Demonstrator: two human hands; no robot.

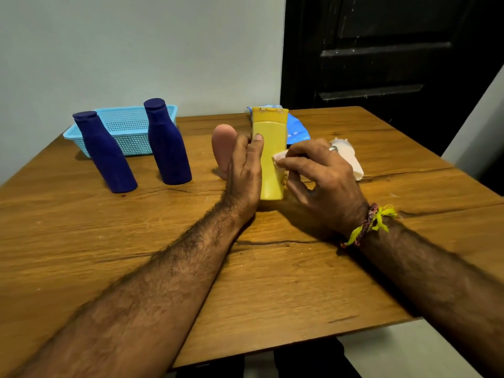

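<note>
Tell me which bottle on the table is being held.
The yellow bottle: the left hand grips it while the right hand holds a white wipe against it. The two dark blue bottles stand free, left of it.

Nothing legible is showing: no text, brand, number or sign. The yellow bottle [270, 132] is presenting a plain face. The two blue bottles [105, 156] are showing no label. Pale marks on the blue packet [297, 129] are appearing too blurred to read.

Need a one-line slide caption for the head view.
Left hand steadies an upright yellow bottle on the wooden table while the right hand holds a white wipe to its side.
</note>
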